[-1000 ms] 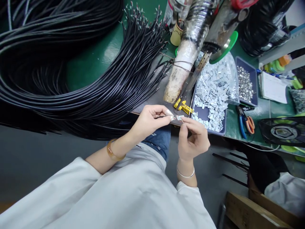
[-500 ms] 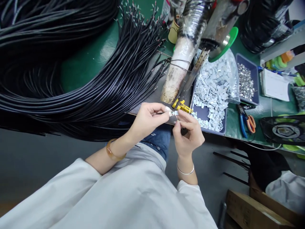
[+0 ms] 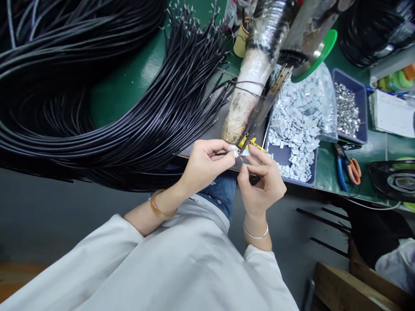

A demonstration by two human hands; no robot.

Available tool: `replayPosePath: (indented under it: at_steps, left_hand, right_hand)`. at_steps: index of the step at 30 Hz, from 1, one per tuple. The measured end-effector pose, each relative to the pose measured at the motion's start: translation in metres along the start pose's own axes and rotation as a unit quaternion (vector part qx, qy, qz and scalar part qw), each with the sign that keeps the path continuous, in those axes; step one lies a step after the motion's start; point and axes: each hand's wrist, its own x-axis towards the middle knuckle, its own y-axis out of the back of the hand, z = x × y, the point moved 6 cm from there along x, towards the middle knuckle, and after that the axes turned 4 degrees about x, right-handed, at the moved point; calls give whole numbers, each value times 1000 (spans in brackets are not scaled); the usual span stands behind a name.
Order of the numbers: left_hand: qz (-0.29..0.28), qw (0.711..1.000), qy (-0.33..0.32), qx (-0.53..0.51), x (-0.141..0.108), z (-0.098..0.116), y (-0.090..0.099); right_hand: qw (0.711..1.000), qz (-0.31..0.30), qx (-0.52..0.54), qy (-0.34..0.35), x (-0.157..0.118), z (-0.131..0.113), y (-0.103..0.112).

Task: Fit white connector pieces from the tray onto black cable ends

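Note:
My left hand (image 3: 210,163) pinches a thin black cable (image 3: 221,153) close to its end, between thumb and forefinger. Something small and white shows at its fingertips. Right beside it, my right hand (image 3: 262,179) is closed with bent fingers, its thumb and fingertips close together near a fine wire (image 3: 241,160) at the cable end. What those fingers hold is too small to make out. Just behind the fingertips are a yellow clip-like part (image 3: 248,142) and the lower end of a long metal strip (image 3: 270,97).
A large bundle of black cables (image 3: 139,112) covers the left of the green table. To the right stand a tray of pale flat pieces (image 3: 288,157), a bin of metal parts (image 3: 348,108), and orange-and-blue pliers (image 3: 346,168). A wrapped white tube (image 3: 244,95) rises ahead. Another person's sleeve (image 3: 397,263) appears lower right.
The view has shifted slightly, so the table things sit a little differently. My left hand still pinches the cable. My right thumb and forefinger look slightly farther apart.

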Motion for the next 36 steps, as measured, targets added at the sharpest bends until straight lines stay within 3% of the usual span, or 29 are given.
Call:
replayPosePath:
  at_steps: [5,12,17,24,28,31,33,36]
  left_hand:
    - [-19,1000,10,0,-1,-3,-2]
    - [5,999,-17,36,-3,2,0]
    - [-29,999,-3,45,-3,-8,-1]
    - [-20,995,-54,81,-6,1,-1]
    - [-48,996,-27,64,-4,-4,-2]
    - [-72,995,-10,64,-4,-7,-3]
    - [-87,993,-9,80,-7,-5,-3]
    - [-153,976,-38,149,-15,0,-5]
  right_hand:
    - [1000,3,-18,-12,-2,5,1]
    - [999,15,-45,15,4,-3,0]
    - [1000,5,-23,-12,0,3,1]
    - [998,20,-53,17,7,-5,1]
    - [997,13,-69,37,2,-5,0]
    - [999,7,-44,-6,0,1,5]
    - [998,54,-28,-24,3,0,18]
    - [973,225,-40,35,8,-16,50]
